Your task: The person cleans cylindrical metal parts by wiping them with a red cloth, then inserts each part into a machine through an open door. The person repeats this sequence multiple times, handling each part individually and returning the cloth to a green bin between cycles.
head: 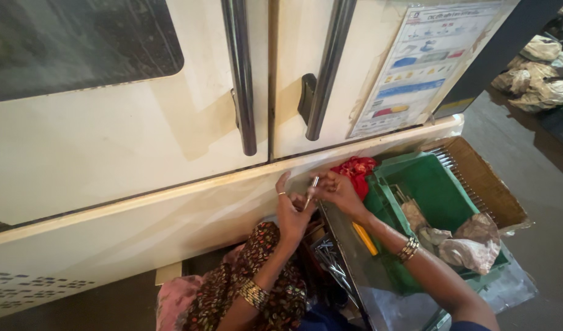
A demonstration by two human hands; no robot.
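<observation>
Head view, nearest you: a heap of loose metal pins (pixel 328 260) lies below your hands, beside the green crate (pixel 431 184). That heap reads as work left; any finished pieces I cannot pick out for certain. Left of the crate, your left hand (pixel 292 211) is raised with its fingers curled narrow toward one small silver pin (pixel 311 190). Your right hand (pixel 338 191), at the crate's left rim, pinches that same pin, so it sits upright between both hands, touched by each. You look to be mid-way through handling a single piece. A yellow tool (pixel 365 238) rests on the clear sheet below your right forearm, against the crate's left side. Inside the crate lie crumpled cloth bags (pixel 471 242). A red cloth (pixel 357 169) bunches at its far left corner. Beyond the crate stand the cream machine doors (pixel 140 129).
</observation>
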